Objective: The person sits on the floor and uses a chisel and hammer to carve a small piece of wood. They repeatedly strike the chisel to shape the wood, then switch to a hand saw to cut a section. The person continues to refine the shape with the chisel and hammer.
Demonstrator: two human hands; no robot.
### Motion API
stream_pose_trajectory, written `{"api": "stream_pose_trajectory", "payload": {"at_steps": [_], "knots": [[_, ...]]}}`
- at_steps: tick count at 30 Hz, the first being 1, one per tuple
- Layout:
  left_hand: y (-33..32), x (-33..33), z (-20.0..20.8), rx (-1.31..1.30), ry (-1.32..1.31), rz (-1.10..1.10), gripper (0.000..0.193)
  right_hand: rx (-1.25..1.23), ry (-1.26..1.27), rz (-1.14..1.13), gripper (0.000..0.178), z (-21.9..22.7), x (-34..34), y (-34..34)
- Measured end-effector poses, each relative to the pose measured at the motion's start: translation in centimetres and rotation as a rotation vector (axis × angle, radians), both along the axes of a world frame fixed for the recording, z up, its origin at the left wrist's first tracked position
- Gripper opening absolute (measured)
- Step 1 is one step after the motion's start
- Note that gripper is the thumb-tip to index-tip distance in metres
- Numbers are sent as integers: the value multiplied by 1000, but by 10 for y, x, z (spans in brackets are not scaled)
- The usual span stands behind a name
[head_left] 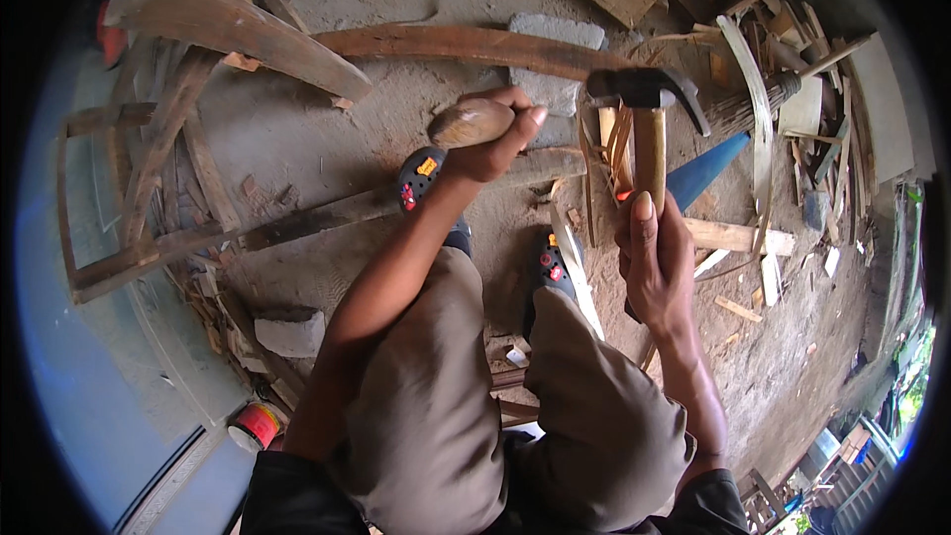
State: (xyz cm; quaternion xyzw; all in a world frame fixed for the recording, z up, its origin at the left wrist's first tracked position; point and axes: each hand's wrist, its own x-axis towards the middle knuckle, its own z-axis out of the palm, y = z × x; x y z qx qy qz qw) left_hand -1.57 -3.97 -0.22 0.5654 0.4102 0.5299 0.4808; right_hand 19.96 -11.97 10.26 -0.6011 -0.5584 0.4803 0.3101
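Two hands in my view, both gripping! The right hand [658,263] wraps a claw hammer [650,144] low on its handle, thumb along it, head above the fingers; my left hand [487,154] curls firmly round a wooden piece [468,125], rounded end jutting leftward past the fingers, near the brown plank [426,42].

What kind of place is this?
Probably a rough, informal woodworking area: scrap wood lies heaped around, chips litter the dusty floor, and the right hand holds a hammer.
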Motion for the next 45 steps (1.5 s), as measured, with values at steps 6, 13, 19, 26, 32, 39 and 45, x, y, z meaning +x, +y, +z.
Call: {"api": "stream_pose_trajectory", "payload": {"at_steps": [6, 13, 19, 26, 32, 39, 45], "knots": [[10, 9, -5, 226, 125, 148, 27, 215, -250, 441, 29, 88, -18, 28], [7, 9, -11, 105, 94, 145, 24, 221, -332, 566, 32, 86, -32, 33], [8, 12, -15, 124, 64, 93, 24, 284, -159, 402, 31, 86, -26, 30], [1, 8, -14, 36, 8, 110, 29, 290, -145, 326, 30, 83, -22, 29], [0, 6, -18, 158, 91, 153, 23, 174, -269, 523, 24, 80, -28, 31], [3, 8, -26, 52, 0, 183, 25, 39, -321, 544, 30, 70, -33, 31], [15, 8, -9, -23, -159, 342, 29, 153, -187, 141, 44, 46, 2, 33]]}}
